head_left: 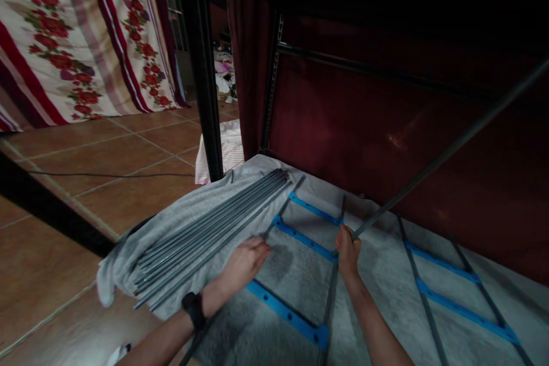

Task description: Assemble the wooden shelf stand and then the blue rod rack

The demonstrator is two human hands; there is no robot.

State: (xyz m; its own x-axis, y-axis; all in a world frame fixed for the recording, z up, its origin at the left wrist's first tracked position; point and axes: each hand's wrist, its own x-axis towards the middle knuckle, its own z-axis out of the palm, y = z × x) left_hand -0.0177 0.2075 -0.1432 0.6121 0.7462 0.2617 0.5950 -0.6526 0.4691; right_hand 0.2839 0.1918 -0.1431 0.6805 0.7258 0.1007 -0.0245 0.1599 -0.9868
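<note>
The right hand (348,249) clasps a gray rod (446,153) slanting up rightward as the left hand (244,263), curled, its hold unclear, meets the blue-barred frame (304,238).

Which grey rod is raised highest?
The rod slanting up from the right hand; the bundled rods and those joined by blue bars lie along the blanket.

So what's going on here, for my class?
A person's right hand grips a long, slim grey rod that slants up to the right. The left hand is at a ladder-like frame with blue perforated bars. A bundle of grey rods lies on grey fleecy cloth; a similar frame lies to the right.
</note>
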